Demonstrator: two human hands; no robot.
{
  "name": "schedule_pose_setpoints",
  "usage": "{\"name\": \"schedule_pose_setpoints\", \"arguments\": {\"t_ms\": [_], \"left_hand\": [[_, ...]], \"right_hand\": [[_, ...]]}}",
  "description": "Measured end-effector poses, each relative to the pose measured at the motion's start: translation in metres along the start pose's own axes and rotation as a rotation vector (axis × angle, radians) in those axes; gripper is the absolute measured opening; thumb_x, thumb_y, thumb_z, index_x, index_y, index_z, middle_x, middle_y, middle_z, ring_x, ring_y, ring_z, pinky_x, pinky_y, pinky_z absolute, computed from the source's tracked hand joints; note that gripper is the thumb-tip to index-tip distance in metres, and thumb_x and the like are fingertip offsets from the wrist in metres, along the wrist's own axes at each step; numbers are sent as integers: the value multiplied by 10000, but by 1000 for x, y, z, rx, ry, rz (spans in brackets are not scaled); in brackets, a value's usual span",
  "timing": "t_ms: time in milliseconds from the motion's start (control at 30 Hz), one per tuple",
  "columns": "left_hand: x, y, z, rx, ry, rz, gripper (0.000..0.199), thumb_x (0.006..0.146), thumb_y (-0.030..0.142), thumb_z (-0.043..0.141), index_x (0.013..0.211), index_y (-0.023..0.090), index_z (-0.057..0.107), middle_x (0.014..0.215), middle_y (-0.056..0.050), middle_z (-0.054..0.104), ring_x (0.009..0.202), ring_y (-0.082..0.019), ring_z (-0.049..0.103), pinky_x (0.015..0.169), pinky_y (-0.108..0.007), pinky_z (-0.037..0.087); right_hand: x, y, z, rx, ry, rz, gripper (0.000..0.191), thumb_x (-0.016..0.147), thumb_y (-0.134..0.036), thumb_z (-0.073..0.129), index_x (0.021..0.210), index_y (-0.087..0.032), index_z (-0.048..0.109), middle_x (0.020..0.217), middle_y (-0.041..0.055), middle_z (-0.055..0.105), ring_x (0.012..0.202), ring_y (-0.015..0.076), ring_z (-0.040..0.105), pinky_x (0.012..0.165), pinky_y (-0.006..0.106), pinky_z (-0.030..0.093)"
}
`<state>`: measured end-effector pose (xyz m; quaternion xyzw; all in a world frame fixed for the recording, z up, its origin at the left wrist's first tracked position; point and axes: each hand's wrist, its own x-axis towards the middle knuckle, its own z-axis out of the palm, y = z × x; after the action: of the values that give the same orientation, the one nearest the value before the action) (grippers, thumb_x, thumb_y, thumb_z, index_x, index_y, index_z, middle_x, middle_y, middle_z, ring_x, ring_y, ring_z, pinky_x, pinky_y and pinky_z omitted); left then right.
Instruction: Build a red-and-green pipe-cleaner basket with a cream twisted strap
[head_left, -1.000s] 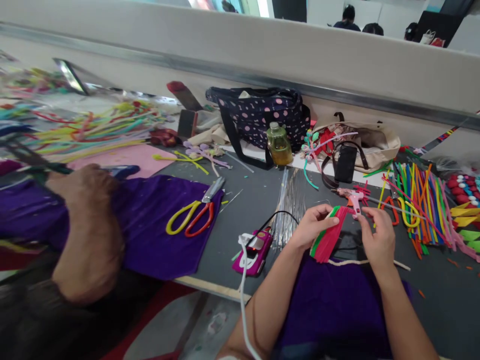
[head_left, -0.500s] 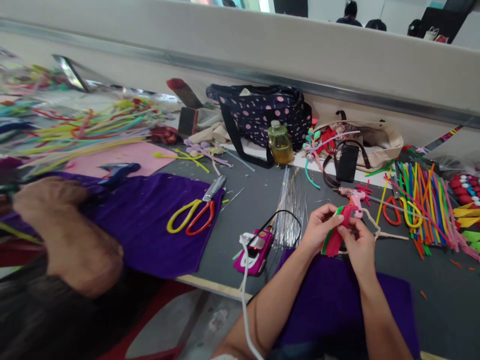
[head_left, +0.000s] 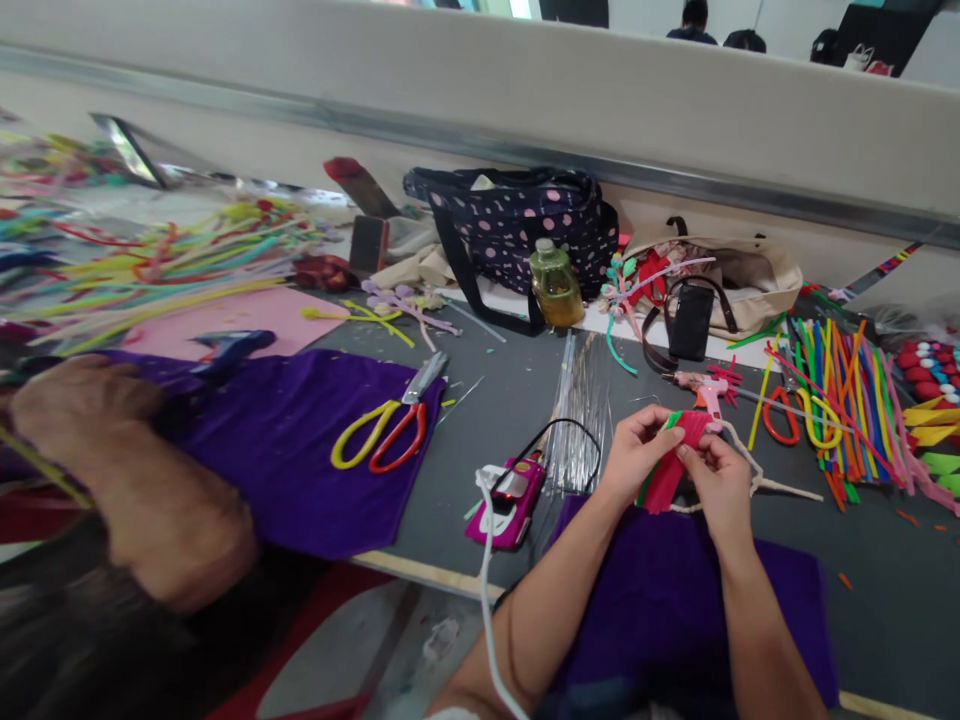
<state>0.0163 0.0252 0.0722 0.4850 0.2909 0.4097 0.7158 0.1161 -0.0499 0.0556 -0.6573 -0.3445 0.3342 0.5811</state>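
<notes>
A flat pink-red piece with a green edge (head_left: pixel 666 478) is held up over the purple cloth (head_left: pixel 697 600). My left hand (head_left: pixel 637 450) grips its left side, thumb on the front. On its right side, my right hand (head_left: pixel 716 485) pinches it between thumb and fingers. A cream-coloured twisted strand (head_left: pixel 784 488) runs out behind my right hand and also shows below the piece. Just beyond the hands lies a pink glue gun (head_left: pixel 709 392). The fingers partly hide the piece's edges.
Left of my hands are a magenta power strip (head_left: pixel 517 505) with a white cable, and scissors (head_left: pixel 397 420). Coloured stems (head_left: pixel 847 400) lie right. Behind stand a bottle (head_left: pixel 556 290) and dotted bag (head_left: pixel 510 225). Another person's arm (head_left: pixel 172 500) reaches in from the left.
The view has shifted slightly. The pink-red piece is turned a little, showing more of its face, and the cream strand below it shows more. The other person's arm has moved slightly.
</notes>
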Motion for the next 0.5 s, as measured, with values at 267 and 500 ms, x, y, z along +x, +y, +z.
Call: {"name": "schedule_pose_setpoints", "arguments": {"t_ms": [267,500], "left_hand": [[3,-7,-7,282,41,116,332,709,414,717,591,150,553,607,36,415,582,-87,379,540,-211,317],[4,-7,-8,338,61,152,254,733,408,698,755,159,653,702,5,549,657,-119,492,613,-227,392]], "right_hand": [[-3,-9,0,-3,-7,14,329,776,-521,622,755,-192,626,468,-51,488,403,106,432,409,232,324],[-2,-9,0,-4,-22,23,361,794,-553,594,771,-196,639,419,-48,500,374,123,443,416,252,338]]}}
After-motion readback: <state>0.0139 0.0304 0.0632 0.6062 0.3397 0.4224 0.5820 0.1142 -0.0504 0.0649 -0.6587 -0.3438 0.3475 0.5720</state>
